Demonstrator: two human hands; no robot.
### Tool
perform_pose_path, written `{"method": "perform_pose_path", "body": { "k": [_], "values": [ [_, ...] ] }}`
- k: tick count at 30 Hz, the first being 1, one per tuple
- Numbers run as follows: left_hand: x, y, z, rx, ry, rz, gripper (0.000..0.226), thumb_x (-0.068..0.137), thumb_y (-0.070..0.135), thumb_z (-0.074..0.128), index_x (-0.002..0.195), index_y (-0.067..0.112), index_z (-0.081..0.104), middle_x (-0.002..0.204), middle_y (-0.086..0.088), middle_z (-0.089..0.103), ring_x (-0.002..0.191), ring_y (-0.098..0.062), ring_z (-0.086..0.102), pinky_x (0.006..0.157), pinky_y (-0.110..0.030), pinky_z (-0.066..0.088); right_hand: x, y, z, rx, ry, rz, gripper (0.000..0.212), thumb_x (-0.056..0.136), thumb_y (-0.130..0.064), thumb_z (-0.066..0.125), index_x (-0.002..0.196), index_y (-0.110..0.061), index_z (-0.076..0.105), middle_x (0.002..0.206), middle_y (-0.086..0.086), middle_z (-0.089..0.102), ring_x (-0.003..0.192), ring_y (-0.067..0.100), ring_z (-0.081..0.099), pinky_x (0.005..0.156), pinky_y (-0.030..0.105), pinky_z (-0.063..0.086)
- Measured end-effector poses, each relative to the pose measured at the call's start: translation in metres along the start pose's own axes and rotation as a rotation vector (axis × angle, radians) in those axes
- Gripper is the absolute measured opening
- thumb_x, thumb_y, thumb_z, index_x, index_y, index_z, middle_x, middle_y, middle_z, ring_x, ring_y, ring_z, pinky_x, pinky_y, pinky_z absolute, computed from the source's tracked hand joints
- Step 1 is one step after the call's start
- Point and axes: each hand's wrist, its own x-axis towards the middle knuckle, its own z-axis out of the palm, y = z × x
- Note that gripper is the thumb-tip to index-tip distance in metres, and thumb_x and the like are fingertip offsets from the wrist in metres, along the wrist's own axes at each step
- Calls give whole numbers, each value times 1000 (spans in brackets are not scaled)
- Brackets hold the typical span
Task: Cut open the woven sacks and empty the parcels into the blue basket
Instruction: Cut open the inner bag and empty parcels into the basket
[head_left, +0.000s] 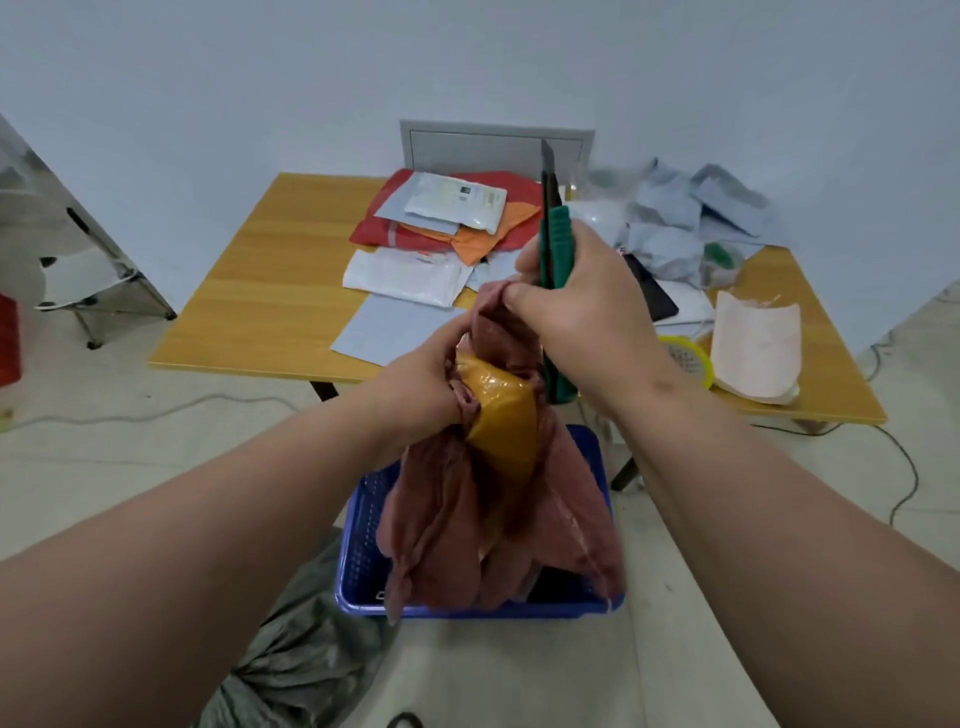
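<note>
Red sack over basket | L fingers clamp neck | R fingers clamp knife

The sack is hanging over the basket on the near floor, the table sitting behind, parcels lying on it.
</note>
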Motion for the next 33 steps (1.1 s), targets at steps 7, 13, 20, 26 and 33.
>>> {"method": "perform_pose_path", "body": {
  "k": [7, 13, 20, 26, 33],
  "values": [
    [14, 26, -18, -283, 316, -21, 36, 90, 0, 54, 68, 21, 72, 67, -10, 65, 69, -27, 65, 68, -38, 55, -36, 57, -12, 5, 82, 326, 69, 69, -41, 85, 122, -32, 42, 112, -16, 56, 108, 12, 58, 93, 37, 50],
    [22, 64, -37, -352, 301, 136, 14, 88, 3, 63, 98, 8, 71, 91, -12, 74, 83, -26, 72, 77, -38, 59, -24, 76, 1, -151, 26, 394, 28, 74, -8, 69, 93, -22, 52, 85, 4, 65, 80, 29, 67, 73, 47, 57],
    [26, 12, -147, -125, 784, 87, 14, 72, 18, 63, 81, 20, 73, 77, -11, 69, 80, -30, 70, 75, -49, 58, 33, 23, -71, -15, 647, 24, 29, 71, -5, 56, 83, -30, 46, 79, -6, 59, 69, 18, 64, 66, 36, 53],
    [-4, -50, -69, 225, 315, -187, 23, 88, 44, 62, 94, 24, 73, 98, -14, 73, 87, -33, 69, 76, -50, 56, -16, 67, -18, -21, -34, 519, 20, 85, 2, 60, 94, -16, 59, 79, 14, 72, 48, 12, 67, 52, 33, 59],
    [7, 12, -84, 54, 831, 248, 42, 96, 43, 46, 135, 29, 53, 117, 10, 61, 109, -11, 56, 93, -24, 42, 2, 34, -43, -103, 380, 64, 27, 79, -3, 56, 90, -26, 49, 84, -3, 62, 75, 18, 61, 66, 25, 49]
  ]
}}
